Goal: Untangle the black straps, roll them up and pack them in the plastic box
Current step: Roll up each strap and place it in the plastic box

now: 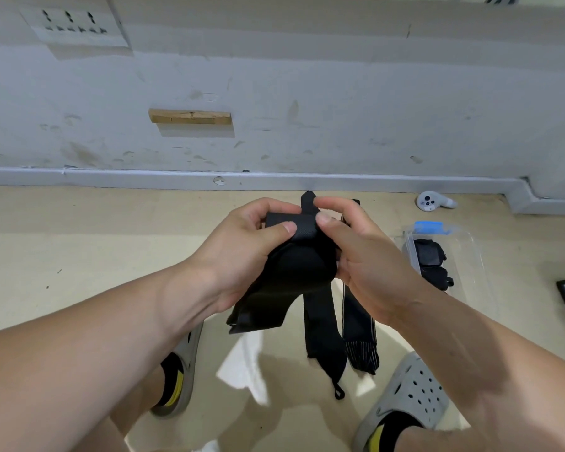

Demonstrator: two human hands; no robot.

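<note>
Both hands, left hand [242,252] and right hand [369,256], pinched the tangled black woven straps [302,265], tails hanging toward the near floor; the clear plastic box [463,252] lay right, nearer the right hand

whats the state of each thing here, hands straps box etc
left hand: grips the black straps, thumb on top
right hand: pinches their upper fold
black straps: bunched between both hands, ends hanging unrolled
plastic box: on the floor, black bundles inside; lid cannot be told
controller: lying on the floor by the wall
</note>
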